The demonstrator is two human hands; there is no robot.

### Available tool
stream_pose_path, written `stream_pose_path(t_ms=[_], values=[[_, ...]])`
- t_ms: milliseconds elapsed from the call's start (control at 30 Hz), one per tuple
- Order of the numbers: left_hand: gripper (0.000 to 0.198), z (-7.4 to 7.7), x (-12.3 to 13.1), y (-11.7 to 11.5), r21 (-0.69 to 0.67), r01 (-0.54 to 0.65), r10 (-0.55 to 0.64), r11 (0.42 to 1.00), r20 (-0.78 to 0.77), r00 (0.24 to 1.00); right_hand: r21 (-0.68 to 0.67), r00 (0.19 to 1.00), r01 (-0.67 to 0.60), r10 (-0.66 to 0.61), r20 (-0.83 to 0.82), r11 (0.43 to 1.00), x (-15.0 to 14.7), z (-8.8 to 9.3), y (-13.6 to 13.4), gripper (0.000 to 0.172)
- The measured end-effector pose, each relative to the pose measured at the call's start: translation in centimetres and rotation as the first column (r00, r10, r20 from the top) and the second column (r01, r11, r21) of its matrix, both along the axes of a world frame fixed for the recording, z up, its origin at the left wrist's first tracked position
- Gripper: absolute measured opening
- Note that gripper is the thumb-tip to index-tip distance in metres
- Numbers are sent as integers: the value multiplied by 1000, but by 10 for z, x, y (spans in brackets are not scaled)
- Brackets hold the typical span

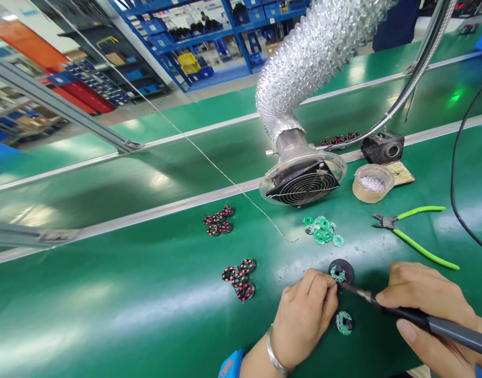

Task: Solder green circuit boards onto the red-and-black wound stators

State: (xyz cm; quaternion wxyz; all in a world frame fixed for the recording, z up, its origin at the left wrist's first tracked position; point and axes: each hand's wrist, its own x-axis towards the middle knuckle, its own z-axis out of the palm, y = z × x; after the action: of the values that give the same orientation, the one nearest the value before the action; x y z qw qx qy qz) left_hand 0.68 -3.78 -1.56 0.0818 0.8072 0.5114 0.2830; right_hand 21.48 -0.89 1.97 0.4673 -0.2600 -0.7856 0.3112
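Note:
My right hand (425, 310) grips a grey soldering iron (429, 321) like a pen, its tip touching a small round green circuit board seated on a black round jig (341, 271). My left hand (306, 315), fingers curled and pinched, rests just left of the jig beside the iron's tip; what it pinches is hidden. A silver bracelet (275, 357) sits on that wrist. A second round green board (344, 322) lies on the mat below the jig, next to my left hand.
A silver flexible duct ends in a fume fan (303, 181) behind the jig. Nearby lie a pile of green boards (322, 230), two clusters of wound coils (218, 220) (239, 276), green-handled cutters (414, 231), a tape roll (372, 182), solder wire (209, 157) and an iron stand (383, 147).

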Motion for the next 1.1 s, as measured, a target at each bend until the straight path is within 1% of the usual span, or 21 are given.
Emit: stream_pose_path(t_ms=[167,400,600,967,1100], values=[[17,0,0,-1,-8,-7,7,1000,3,1000,-19,1000,2,-2,-19,1000,-1,-3,-1,29],[19,0,0,-2,-10,-17,17,1000,-4,1000,27,998,-52,51,33,998,3,-1,5,30],[20,1,0,-1,2,-19,19,1000,-10,1000,13,999,-39,39,6,999,1,-2,4,30],[17,2,-1,0,-1,-11,11,1000,-2,1000,9,999,-40,40,19,999,1,-3,4,32],[18,3,-1,0,2,-11,11,1000,-2,1000,14,999,-39,38,23,999,1,-1,4,32]])
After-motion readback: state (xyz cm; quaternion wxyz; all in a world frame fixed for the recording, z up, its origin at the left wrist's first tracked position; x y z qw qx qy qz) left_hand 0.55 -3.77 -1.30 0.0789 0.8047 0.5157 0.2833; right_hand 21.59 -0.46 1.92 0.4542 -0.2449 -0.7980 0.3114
